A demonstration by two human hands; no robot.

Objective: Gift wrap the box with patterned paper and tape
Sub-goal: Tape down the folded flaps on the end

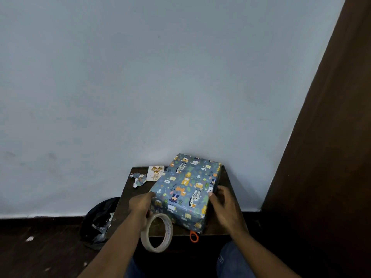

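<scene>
Box [187,190]: rectangular, fully covered in blue patterned paper printed with cartoon animals and leaves. Lies flat and askew on a small dark surface [228,221] set against a pale wall [160,77]; far end close to the wall, near corner at the surface's front edge.

Left hand [141,207]: at the box's near-left side, fingertips touching the paper at the upper edge. Grip: fingers curled; whether they close on the tape roll or only press the box cannot be told.

Tape roll [157,232]: pale, wide ring, standing on edge just below the left hand, at the surface's front edge, beside the box's near-left face.

Right hand [222,205]: at the box's right side. Grip: fingers bent round the right edge, thumb on the top face, holding the box.

Scissors [194,236]: only an orange handle loop shows, protruding from under the box's near corner.

Card [155,173]: white with gold decoration, far-left of the surface, partly tucked behind the box.

Paper scraps [138,180]: crumpled offcuts of the same paper, at the surface's far-left corner.

Black bag [100,221]: on the floor, left of the surface, with scraps inside.

Blue trouser knees at the lower edge of view.
</scene>
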